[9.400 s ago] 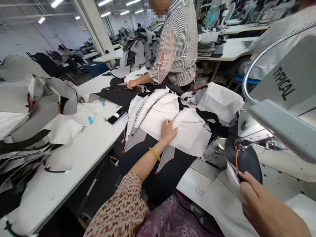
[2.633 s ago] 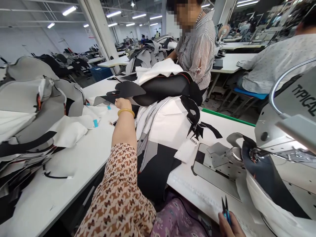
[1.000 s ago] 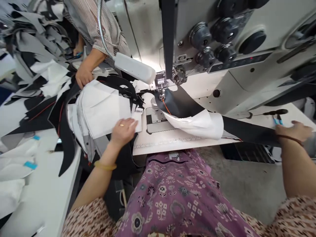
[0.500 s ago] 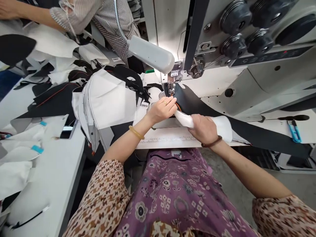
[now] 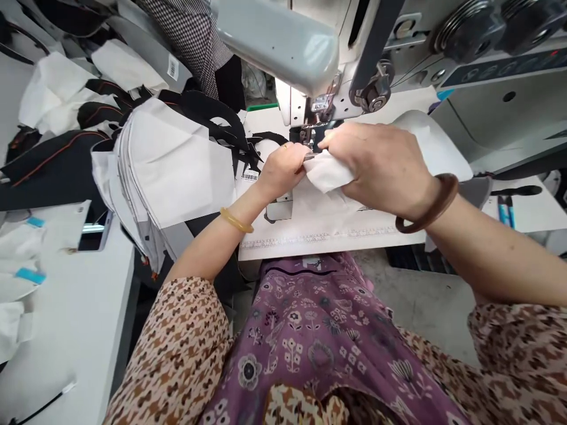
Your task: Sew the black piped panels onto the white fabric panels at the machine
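A white-backed fabric piece lies bunched and folded just in front of the sewing machine's presser foot. My left hand is closed, its fingers pinching the left edge of this fabric. From the other side my right hand grips the same piece, thumb and fingers around the fold. Another stretch of white material shows behind the right hand; whether it is the same piece I cannot tell. The needle tip and the fabric's dark face are mostly hidden by my hands.
A grey lamp hangs low over the needle area. Stacked white panels and black pieces with orange stitching lie to the left. A phone rests on the side table. Blue-handled snips lie at right.
My right hand has moved up and left towards the presser foot, raising and folding the fabric. The dark strip stretched to the right is largely out of sight. The view has moved closer.
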{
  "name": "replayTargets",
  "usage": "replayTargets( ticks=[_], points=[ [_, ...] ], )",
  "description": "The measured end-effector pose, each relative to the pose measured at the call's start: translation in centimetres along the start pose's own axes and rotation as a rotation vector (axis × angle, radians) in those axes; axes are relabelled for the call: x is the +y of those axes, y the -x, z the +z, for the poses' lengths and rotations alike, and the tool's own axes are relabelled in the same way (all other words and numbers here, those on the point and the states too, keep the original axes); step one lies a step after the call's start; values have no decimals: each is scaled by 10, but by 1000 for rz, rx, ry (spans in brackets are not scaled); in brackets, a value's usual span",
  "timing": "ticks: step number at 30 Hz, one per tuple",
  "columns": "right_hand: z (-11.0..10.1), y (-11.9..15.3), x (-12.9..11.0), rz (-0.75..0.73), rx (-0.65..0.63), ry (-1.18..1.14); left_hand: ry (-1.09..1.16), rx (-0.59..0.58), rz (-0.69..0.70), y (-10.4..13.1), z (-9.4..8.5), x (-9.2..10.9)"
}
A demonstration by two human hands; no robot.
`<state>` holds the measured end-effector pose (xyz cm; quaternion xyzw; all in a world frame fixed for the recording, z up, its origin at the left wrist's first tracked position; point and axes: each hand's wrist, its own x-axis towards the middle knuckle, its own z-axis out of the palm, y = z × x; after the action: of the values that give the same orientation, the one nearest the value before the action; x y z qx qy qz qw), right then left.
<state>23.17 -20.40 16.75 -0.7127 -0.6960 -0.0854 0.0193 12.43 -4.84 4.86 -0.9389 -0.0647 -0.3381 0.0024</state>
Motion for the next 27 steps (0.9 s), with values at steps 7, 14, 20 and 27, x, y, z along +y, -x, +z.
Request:
replayTargets(
  ticks=[7, 14, 20, 27],
  points=[
    [-14, -8, 8, 67, -139, 133, -5, -27, 60, -2, 4, -7],
    [-6, 9, -17, -104, -74, 132, -21, -46, 148, 6, 4, -5],
    [34, 38, -20, -267, 119, 99, -80, -47, 345, 16, -4, -2],
    [23, 33, -5, -164, 41, 48, -111, -26, 191, 12, 5, -1]
  ],
)
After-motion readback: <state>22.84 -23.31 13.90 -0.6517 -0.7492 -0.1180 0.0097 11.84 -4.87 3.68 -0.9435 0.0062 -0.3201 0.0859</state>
